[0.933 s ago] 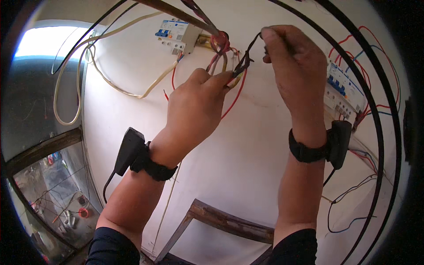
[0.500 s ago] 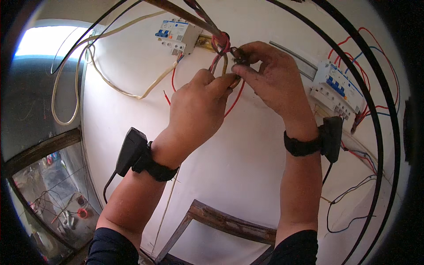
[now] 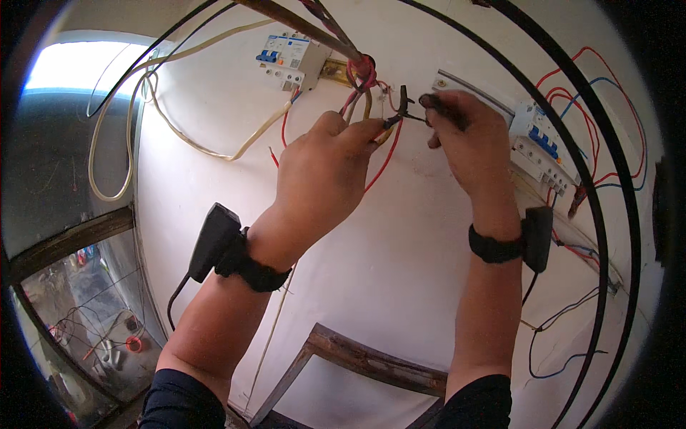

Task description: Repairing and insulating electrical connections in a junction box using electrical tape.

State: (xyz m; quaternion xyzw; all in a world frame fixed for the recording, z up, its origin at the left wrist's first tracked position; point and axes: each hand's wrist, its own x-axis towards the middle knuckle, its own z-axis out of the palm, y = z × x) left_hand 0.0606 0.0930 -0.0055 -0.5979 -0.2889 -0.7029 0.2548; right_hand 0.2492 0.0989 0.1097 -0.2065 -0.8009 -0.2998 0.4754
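Observation:
My left hand is closed with thumb and forefinger pinching a wire end wrapped in black tape, just below a knotted bundle of red wires. To its right, my right hand is closed on a dark, crumpled strip of black tape. A thin black strand stretches from the wrapped wire end to the fingers of that hand. A short black stub stands up from the wire joint between both hands. Each wrist carries a black strap with a small black box.
White breakers with blue switches hang at the left and the right, the right one beside a metal rail. Thick black cables arc across the right side. A cream cable loops at left. A wooden frame stands below.
My right hand has moved right and a little down, away from the joint, drawing out a black strand. The joint now shows between the hands. My left hand has hardly moved.

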